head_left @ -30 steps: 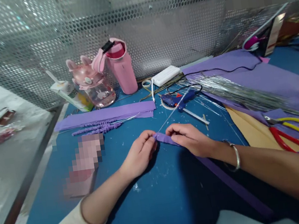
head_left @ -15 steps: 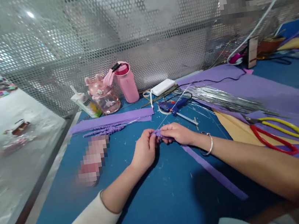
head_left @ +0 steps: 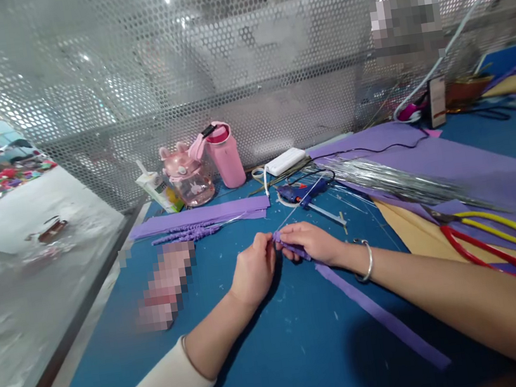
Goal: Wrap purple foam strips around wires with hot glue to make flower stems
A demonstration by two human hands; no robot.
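Both hands meet above the middle of the blue table, pinching a purple paper strip [head_left: 383, 313]. My left hand [head_left: 253, 268] is closed at the strip's tip. My right hand [head_left: 310, 240] grips the gathered part just beside it, and the strip's long tail runs down to the right on the table. A thin wire [head_left: 300, 201] sticks up from between the fingers, slanting to the upper right. Finished-looking twisted purple stems [head_left: 187, 233] lie beyond my left hand, below a stack of purple paper strips [head_left: 203, 215]. The fingertips partly hide the gathered part.
A blue glue gun [head_left: 303, 192] lies beyond my right hand, near a white power bank [head_left: 285, 161] and a bundle of wires [head_left: 390, 178]. Scissors [head_left: 489, 238] rest at right on paper sheets. A pink bottle [head_left: 227, 159] and clear cup [head_left: 192, 183] stand before the perforated metal panel [head_left: 242, 48].
The view has shifted slightly, so the table's things sit a little lower and further right. My fingers have shifted on the strip; more of the gathered part shows below my right hand.
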